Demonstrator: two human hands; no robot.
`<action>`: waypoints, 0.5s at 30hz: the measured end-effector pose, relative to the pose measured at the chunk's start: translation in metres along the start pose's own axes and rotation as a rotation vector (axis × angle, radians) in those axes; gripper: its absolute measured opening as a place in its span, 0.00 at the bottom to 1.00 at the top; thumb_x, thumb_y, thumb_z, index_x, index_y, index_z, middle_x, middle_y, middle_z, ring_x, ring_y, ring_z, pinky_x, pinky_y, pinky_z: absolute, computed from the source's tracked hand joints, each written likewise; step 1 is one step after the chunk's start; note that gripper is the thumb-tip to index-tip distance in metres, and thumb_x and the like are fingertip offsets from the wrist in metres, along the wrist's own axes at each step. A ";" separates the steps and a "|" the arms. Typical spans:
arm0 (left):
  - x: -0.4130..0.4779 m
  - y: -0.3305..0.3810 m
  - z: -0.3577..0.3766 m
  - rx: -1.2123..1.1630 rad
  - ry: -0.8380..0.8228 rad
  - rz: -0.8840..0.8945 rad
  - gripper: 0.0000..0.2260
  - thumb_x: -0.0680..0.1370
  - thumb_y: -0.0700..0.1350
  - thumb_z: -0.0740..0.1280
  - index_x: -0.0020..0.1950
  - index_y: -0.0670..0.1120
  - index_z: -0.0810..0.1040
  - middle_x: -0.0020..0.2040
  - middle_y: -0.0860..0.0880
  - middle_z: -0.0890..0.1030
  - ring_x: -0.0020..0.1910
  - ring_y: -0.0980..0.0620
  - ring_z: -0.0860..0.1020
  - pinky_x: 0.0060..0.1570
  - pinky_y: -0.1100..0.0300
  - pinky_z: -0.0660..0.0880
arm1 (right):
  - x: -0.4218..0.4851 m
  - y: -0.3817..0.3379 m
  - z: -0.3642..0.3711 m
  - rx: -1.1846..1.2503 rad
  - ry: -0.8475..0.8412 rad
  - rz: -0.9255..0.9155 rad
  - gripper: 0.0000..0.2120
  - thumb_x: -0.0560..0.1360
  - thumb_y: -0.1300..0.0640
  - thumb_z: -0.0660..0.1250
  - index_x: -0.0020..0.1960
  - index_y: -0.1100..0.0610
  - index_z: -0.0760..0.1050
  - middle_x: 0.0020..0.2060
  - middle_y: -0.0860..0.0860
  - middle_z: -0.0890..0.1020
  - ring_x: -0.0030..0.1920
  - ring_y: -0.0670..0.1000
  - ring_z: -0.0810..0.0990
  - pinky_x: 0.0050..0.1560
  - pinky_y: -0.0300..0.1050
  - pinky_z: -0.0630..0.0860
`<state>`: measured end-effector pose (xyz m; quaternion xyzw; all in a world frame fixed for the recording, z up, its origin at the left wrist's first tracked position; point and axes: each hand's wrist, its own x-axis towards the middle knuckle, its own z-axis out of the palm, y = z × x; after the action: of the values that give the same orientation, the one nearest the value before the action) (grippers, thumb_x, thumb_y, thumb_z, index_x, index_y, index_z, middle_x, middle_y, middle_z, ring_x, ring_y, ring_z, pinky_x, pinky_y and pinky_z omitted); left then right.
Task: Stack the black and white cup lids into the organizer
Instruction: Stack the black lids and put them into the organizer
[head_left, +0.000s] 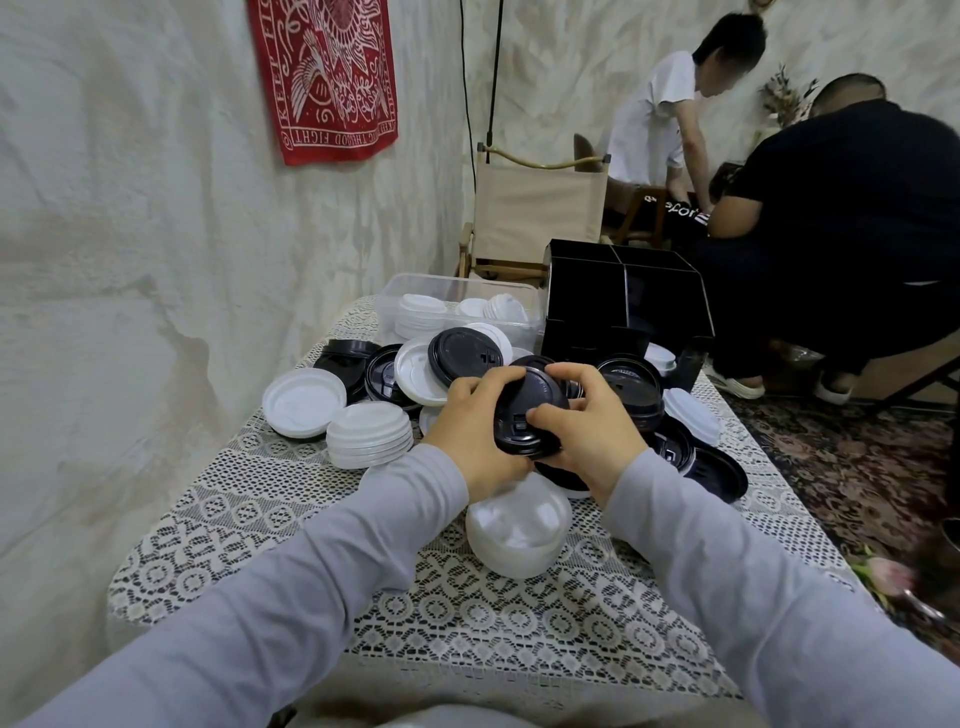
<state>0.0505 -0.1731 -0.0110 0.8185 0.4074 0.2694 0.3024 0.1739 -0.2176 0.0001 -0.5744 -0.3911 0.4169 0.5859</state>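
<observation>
A small stack of blk lids (535, 402) is being gripped w/ both hands, above the middle of the lid pile. It is being held from one side by the L hand (467, 431), fingers curled over the top edge. From the other side it is being held by the R hand (592, 426), fingers wrapped over the far rim and thumb being pressed near the tab at the front. The stack is being held tilted, top face toward the camera.

The blk organizer (628, 296) is being seen at the far right of the table (467, 634), just behind the pile, w/ dividers showing on top. Whether any lids are inside can't be told.

A clear bin (410, 293) is being seen just beside the organizer, to its left, w/ wht lids stacked in it. Loose blk and wht lids are being seen overlapping in front of both.

- Left: an upturned wht lid (304, 400) and a short wht stack (370, 434), touching.
- Near edge: a larger wht stack (519, 535), partly hidden under the wrists.
- Right: more blk lids (631, 387), some stacked.

The table is being covered by a lace cloth. In the bkgd, two people (831, 208) are being seen bent over sth near a folding chair (535, 208), and a red banner (322, 78) is being displayed on the wall.
</observation>
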 end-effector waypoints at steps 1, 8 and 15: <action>0.000 0.000 0.000 0.008 -0.001 0.002 0.38 0.67 0.40 0.74 0.72 0.56 0.61 0.66 0.47 0.62 0.64 0.46 0.68 0.60 0.65 0.64 | 0.001 0.000 0.000 0.010 0.003 0.005 0.20 0.73 0.71 0.64 0.60 0.54 0.69 0.42 0.55 0.77 0.42 0.56 0.80 0.48 0.59 0.79; -0.002 0.001 0.002 0.095 0.018 0.012 0.39 0.66 0.41 0.73 0.72 0.57 0.60 0.69 0.47 0.60 0.66 0.44 0.67 0.66 0.53 0.67 | 0.005 0.004 0.000 0.007 0.064 -0.003 0.14 0.76 0.66 0.64 0.60 0.57 0.69 0.38 0.56 0.77 0.42 0.59 0.80 0.52 0.64 0.77; 0.001 0.006 -0.001 -0.226 0.091 -0.073 0.30 0.71 0.43 0.72 0.70 0.51 0.64 0.60 0.50 0.70 0.57 0.51 0.73 0.60 0.57 0.71 | 0.009 0.005 -0.002 -0.008 0.087 -0.002 0.15 0.76 0.67 0.64 0.61 0.57 0.69 0.41 0.58 0.79 0.44 0.60 0.81 0.50 0.61 0.79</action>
<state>0.0533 -0.1752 -0.0062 0.7508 0.4171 0.3393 0.3836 0.1786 -0.2095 -0.0056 -0.5940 -0.3674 0.3896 0.6003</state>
